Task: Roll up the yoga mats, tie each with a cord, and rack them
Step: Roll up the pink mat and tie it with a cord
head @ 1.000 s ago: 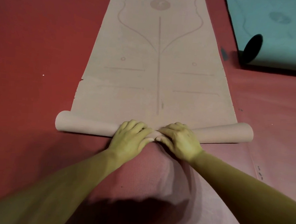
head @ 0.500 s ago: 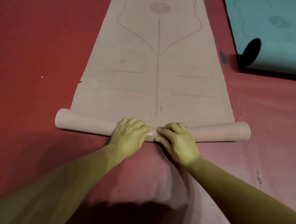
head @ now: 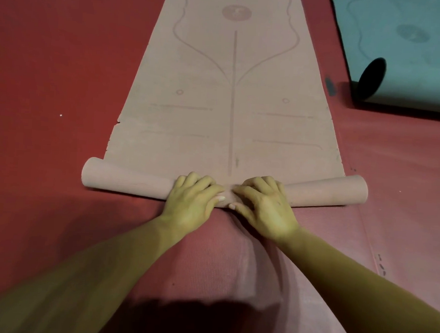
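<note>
Left hand [head: 193, 200] and right hand [head: 265, 207] curl their fingers over the middle of the roll [head: 125, 178] at 6 o'clock; the mat [head: 230, 102] lies flat toward 12; gripped only at centre, the loose ends could flare and skew the roll.

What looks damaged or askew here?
The tan mat has a ragged nick in its left edge. Its roll is squashed mid-width under the left hand and right hand, ends flaring.
</note>
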### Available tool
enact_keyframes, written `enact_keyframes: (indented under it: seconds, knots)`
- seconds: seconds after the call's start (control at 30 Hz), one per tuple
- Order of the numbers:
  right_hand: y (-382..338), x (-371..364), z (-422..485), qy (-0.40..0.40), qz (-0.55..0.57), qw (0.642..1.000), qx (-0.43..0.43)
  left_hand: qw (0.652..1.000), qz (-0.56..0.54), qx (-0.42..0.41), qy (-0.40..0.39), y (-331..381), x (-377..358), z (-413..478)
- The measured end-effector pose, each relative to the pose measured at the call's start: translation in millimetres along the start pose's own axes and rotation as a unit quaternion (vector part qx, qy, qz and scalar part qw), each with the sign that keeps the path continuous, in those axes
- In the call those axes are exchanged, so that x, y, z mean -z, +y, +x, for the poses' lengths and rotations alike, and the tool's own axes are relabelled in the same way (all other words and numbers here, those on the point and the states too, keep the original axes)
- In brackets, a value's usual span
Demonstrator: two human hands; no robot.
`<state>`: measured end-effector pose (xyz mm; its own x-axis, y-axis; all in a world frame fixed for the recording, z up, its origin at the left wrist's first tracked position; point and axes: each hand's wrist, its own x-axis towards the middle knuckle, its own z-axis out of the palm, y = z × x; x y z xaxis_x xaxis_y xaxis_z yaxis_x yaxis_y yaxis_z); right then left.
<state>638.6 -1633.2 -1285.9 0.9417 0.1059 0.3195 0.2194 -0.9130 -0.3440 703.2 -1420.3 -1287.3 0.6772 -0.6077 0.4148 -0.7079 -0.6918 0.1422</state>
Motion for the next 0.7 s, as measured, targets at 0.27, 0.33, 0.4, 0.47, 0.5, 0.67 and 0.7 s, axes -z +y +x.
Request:
enact_keyframes:
  seconds: [0.27,0.33,0.4,0.47,0.5,0.67,0.7]
  knots:
    - [6,-2,8,-0.011,-0.012,1.0,-0.003,0.999,0.008,-0.02,-0.03,2,3,0]
    - [7,-2,10,-0.022,-0.018,1.0,-0.005,0.999,0.017,-0.038,-0.029,-1,3,0]
    - [8,-2,13,-0.032,-0.024,0.999,-0.006,0.999,0.014,-0.043,-0.02,-5,0,2]
    - [7,-1,16,-0.033,-0.036,0.999,-0.006,0.999,0.005,-0.045,-0.013,-8,-3,5]
    - [6,0,17,-0.027,-0.038,0.999,-0.006,0.999,0.0,-0.046,-0.012,-10,-3,6]
    - [3,-2,11,0.009,-0.006,1.0,-0.011,0.998,-0.022,-0.016,-0.051,-16,-1,19]
    - [3,-3,9,0.009,-0.001,1.0,-0.012,0.998,-0.026,-0.013,-0.053,-17,-1,21]
